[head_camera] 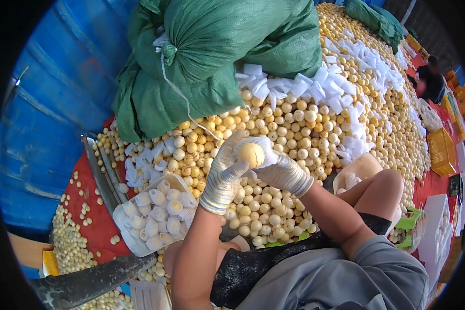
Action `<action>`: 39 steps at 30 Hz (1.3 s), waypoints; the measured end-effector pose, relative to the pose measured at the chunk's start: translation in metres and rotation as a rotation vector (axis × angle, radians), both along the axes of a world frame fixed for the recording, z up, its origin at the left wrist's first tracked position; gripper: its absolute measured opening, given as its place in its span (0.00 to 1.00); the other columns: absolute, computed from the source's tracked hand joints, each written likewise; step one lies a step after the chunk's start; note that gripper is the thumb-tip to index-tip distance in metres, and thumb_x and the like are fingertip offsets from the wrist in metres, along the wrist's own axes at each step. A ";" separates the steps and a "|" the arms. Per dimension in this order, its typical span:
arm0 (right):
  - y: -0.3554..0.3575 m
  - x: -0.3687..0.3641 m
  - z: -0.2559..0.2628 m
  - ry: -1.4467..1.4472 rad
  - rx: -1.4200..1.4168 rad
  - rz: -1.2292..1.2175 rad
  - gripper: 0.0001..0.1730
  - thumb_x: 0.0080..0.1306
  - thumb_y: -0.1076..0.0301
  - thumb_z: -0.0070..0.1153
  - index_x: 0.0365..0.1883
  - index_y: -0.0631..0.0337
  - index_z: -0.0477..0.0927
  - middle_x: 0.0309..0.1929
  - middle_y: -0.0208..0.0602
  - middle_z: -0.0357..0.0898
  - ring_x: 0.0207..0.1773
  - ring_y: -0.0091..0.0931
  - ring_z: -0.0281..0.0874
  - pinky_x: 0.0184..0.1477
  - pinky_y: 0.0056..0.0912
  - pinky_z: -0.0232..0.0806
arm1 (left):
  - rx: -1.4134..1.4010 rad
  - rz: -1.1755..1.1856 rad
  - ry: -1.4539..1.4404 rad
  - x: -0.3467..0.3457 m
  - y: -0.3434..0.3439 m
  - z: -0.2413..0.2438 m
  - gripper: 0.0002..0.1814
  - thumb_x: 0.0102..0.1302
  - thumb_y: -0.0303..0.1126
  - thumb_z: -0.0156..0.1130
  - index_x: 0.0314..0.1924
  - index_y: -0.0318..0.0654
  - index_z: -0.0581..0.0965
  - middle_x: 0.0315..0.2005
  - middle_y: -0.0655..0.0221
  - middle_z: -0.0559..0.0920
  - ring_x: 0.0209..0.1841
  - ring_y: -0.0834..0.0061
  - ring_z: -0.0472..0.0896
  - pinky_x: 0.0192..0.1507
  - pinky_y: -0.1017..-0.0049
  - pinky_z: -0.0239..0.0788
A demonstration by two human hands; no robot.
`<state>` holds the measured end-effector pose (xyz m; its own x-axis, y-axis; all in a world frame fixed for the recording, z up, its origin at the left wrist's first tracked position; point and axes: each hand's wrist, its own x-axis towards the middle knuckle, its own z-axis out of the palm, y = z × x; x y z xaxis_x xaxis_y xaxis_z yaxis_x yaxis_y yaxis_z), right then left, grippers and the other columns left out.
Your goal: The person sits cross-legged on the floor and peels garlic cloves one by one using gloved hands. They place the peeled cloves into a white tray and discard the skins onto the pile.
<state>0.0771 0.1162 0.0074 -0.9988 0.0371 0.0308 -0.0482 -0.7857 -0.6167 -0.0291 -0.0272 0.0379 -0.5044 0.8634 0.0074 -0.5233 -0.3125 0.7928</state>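
A round yellow pepino melon (250,155) with a dark streak sits between my two gloved hands. My left hand (225,176) grips it from the left, thumb against its lower side. My right hand (285,172) holds the white foam net sleeve (270,155), which lies around the far and right side of the melon; the near face stays bare. My right fingers are partly hidden behind sleeve and fruit. Below and beyond the hands spreads a heap of loose pepino melons (269,211). Left of my left forearm, a white plastic crate (130,236) holds several sleeved melons (159,217).
Stuffed green woven sacks (217,42) rest on the heap, a loose white cord (178,91) trailing down. White foam sleeves (317,85) lie scattered. A pale tub (362,166) stands by my knee; a yellow crate (441,151) and a crouching person (430,81) are farther right.
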 end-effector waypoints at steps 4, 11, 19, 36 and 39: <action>-0.004 -0.002 0.017 0.032 -0.094 -0.164 0.37 0.60 0.56 0.70 0.63 0.62 0.69 0.54 0.40 0.77 0.54 0.31 0.78 0.57 0.37 0.71 | 0.041 -0.028 0.080 -0.004 0.003 0.006 0.45 0.54 0.35 0.77 0.70 0.41 0.64 0.54 0.58 0.77 0.45 0.73 0.83 0.32 0.81 0.82; 0.003 0.012 0.014 -0.155 0.478 -0.650 0.27 0.62 0.81 0.62 0.59 0.65 0.70 0.46 0.36 0.78 0.46 0.23 0.79 0.50 0.27 0.75 | -0.139 0.062 0.372 -0.012 0.002 -0.009 0.47 0.52 0.32 0.79 0.70 0.39 0.64 0.54 0.61 0.77 0.51 0.74 0.80 0.50 0.76 0.78; -0.020 0.016 0.043 0.278 1.494 -0.780 0.33 0.53 0.78 0.69 0.58 0.62 0.72 0.50 0.46 0.76 0.52 0.40 0.77 0.53 0.40 0.72 | -0.423 0.182 0.441 -0.020 0.013 -0.033 0.40 0.53 0.25 0.76 0.65 0.32 0.67 0.53 0.60 0.77 0.53 0.70 0.78 0.57 0.71 0.74; 0.262 0.200 -0.199 -1.158 2.062 0.705 0.22 0.62 0.57 0.55 0.52 0.53 0.84 0.57 0.44 0.81 0.57 0.39 0.80 0.56 0.45 0.72 | -0.853 -0.093 1.057 0.010 0.047 -0.059 0.35 0.63 0.33 0.66 0.68 0.31 0.65 0.59 0.49 0.76 0.52 0.64 0.82 0.53 0.67 0.76; 0.290 0.226 -0.194 -1.365 2.082 0.226 0.23 0.64 0.60 0.56 0.57 0.55 0.79 0.58 0.47 0.79 0.57 0.40 0.80 0.56 0.44 0.72 | -0.872 -0.148 1.005 0.015 0.044 -0.066 0.35 0.63 0.32 0.67 0.68 0.30 0.65 0.58 0.50 0.76 0.53 0.63 0.82 0.54 0.67 0.76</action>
<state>0.3033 0.4060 -0.1870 -0.4863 0.7360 -0.4710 0.7825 0.6066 0.1401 -0.0145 0.0172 -0.0280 -0.5074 0.8216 -0.2598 0.4162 0.4977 0.7610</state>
